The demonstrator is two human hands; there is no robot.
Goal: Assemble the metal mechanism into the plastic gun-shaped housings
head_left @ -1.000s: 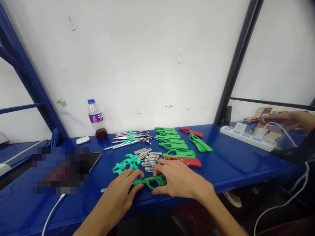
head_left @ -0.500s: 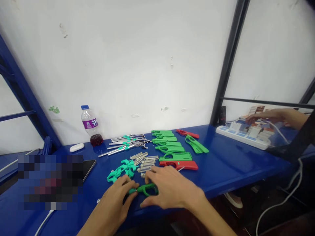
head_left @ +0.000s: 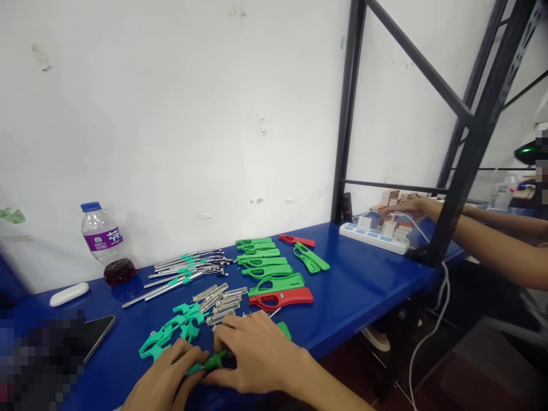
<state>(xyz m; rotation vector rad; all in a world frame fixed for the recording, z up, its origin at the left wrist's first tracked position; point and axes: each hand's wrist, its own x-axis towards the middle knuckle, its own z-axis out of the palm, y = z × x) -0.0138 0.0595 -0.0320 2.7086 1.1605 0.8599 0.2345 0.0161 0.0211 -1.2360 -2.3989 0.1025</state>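
Observation:
Between my two hands, at the front edge of the blue table, is a green plastic lighter casing (head_left: 216, 359), mostly covered by fingers. My left hand (head_left: 165, 378) pinches its teal front end. My right hand (head_left: 262, 355) is closed around the body, with a bit of green showing past the wrist side. Just beyond my left hand lie several teal trigger pieces (head_left: 157, 341). Several clear plastic lighter tanks (head_left: 225, 305) are heaped ahead of my right hand. Behind them are metal lighter tubes with wires (head_left: 173, 281), green casing halves (head_left: 280, 282) and a red casing half (head_left: 295, 297).
A drink bottle (head_left: 101, 242) and a white case (head_left: 69, 294) stand at the left, near a phone (head_left: 96, 337). At the right are a power strip (head_left: 374, 238), black rack posts (head_left: 460, 165) and another person's arm (head_left: 492, 240).
The view has swung to the right, so everything sits further left and more of the neighbouring person shows. Both my hands still hold the green casing at the table's front edge.

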